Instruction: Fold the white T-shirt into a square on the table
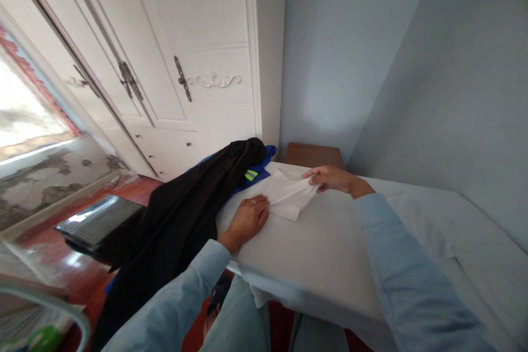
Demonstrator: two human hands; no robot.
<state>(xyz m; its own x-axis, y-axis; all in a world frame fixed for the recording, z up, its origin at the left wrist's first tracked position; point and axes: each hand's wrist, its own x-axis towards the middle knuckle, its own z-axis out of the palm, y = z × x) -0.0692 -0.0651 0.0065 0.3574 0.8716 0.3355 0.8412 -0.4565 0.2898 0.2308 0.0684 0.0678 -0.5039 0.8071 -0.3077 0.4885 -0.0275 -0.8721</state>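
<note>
A small white cloth (289,193) lies partly raised and creased on the covered table (305,247); its exact kind does not show. My right hand (330,179) pinches the cloth's upper right corner between thumb and fingers, slightly above the surface. At the cloth's left edge, my left hand (249,220) rests low on the table with its fingers closed on the fabric. A ring shows on one left finger. Just left of this hand, a black garment (185,203) and a blue garment with a yellow-green strip (251,175) are draped over the table's side.
A white wardrobe (214,27) with dark metal handles stands behind the table's left end. Behind the table is a brown wooden piece (315,155) against the grey wall (330,49). A black item with a shiny ribbed top (101,220) sits on the red floor at left.
</note>
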